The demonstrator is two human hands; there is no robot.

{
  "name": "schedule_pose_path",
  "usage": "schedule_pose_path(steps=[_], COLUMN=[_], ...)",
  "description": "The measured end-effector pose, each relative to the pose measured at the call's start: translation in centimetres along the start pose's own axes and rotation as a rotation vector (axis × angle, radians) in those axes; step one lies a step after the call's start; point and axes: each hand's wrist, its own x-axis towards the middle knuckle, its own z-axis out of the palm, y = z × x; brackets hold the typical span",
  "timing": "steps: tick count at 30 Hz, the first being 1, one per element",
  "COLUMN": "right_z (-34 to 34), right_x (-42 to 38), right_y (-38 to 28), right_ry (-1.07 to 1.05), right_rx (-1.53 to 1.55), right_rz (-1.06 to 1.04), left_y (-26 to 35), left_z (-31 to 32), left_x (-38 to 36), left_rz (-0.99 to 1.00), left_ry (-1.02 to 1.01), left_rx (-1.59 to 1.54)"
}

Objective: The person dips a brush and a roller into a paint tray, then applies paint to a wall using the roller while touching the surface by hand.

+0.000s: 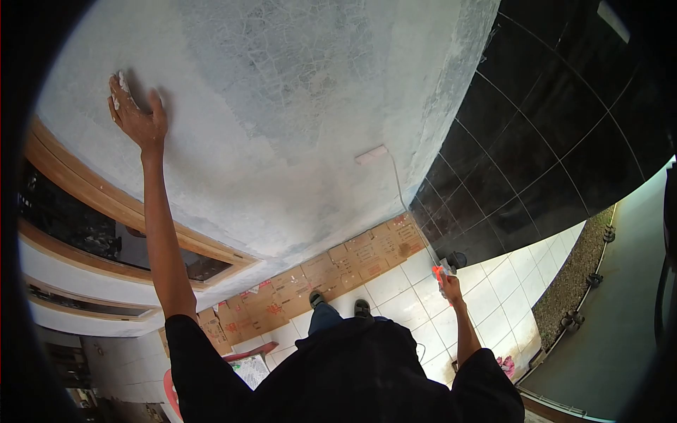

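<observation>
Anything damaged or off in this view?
Yes: the wall has a web of fine crack-like lines near top centre, plus blotchy, uneven patches. White smears on the left hand. Cardboard along the wall's base looks stained.

- Between the left hand (139,120) and the pale fixture (371,154), the wall (261,120) is offering an unobstructed span.
- The fixture is occupying wall surface near the right edge; its cable (398,180) is crossing the route toward the lower right corner.
- The wooden frame (120,197) is bounding the wall's lower left edge.
- The black tiling (529,134) is bounding the right edge.
- Beside the right hand (451,287), a dark round object (458,259) is restricting passage toward the tiling.
</observation>
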Motion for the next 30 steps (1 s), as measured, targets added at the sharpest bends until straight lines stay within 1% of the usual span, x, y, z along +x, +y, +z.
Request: schedule_pose_path(steps=[1,3,4,6,8,9,11,14,15,17,19,21,22,23,25,27,30], right_z=[-0.1,-0.5,-0.6,-0.6,-1.4,-1.4,-1.0,0.1,0.3,0.5,0.4,-0.8,-0.8,-0.8,-0.8,-0.6,-0.2], right_x=[0.3,1.1,1.6,1.9,2.2,2.3,2.5,3.0,3.6,4.6,4.1,4.8,3.4,2.0,0.9,0.7,0.9], right_y=[-0.7,-2.6,-4.1,-9.3,-13.8,-16.1,-19.5,-20.1,-18.9,-14.0,-9.4,-2.3,-1.9,-1.6,-0.7,0.5,1.0], right_ry=[0.003,-0.015,0.037,0.07,-0.031,-0.028,-0.065,-0.085,-0.086,-0.068,-0.031,-0.034,-0.039,-0.024,-0.009,0.079,0.087], right_rx=[0.001,0.04,0.001,-0.011,0.147,0.148,0.167,0.227,0.228,0.233,0.148,0.124,0.119,0.083,0.05,-0.134,-0.2], right_rz=[-0.001,-0.149,-0.173,-0.391,-0.207,-0.207,-0.325,-0.338,-0.34,-0.284,-0.247,-0.202,-0.203,-0.116,-0.022,-0.019,0.046], left_y=[0.0,0.1,0.1,0.1,0.1,0.1,0.1,0.0,0.0,0.3,0.1,0.1,0.1,0.1,0.0,0.0,0.0], left_z=[0.0,0.0,0.0,0.0,0.1,0.1,0.2,0.2,0.2,0.1,0.1,0.1,0.2,0.1,0.0,0.2,0.1], left_x=[0.0,0.0,0.0,0.0,0.0,0.0,0.0,-0.1,0.0,0.1,0.0,0.0,0.0,0.0,0.0,0.0,0.0], left_rz=[-0.004,-0.013,-0.012,-0.012,-0.006,-0.006,-0.005,-0.002,-0.001,-0.002,-0.009,-0.014,-0.013,-0.011,-0.01,-0.005,-0.004], left_ry=[0.003,0.008,0.005,0.001,0.016,0.017,0.032,0.029,0.031,0.042,0.036,0.029,0.031,0.033,0.027,0.021,-0.007], left_rx=[-0.001,0.0,0.0,-0.002,-0.01,-0.013,-0.013,-0.007,-0.005,-0.032,-0.019,-0.006,-0.016,-0.026,-0.009,-0.006,0.015])
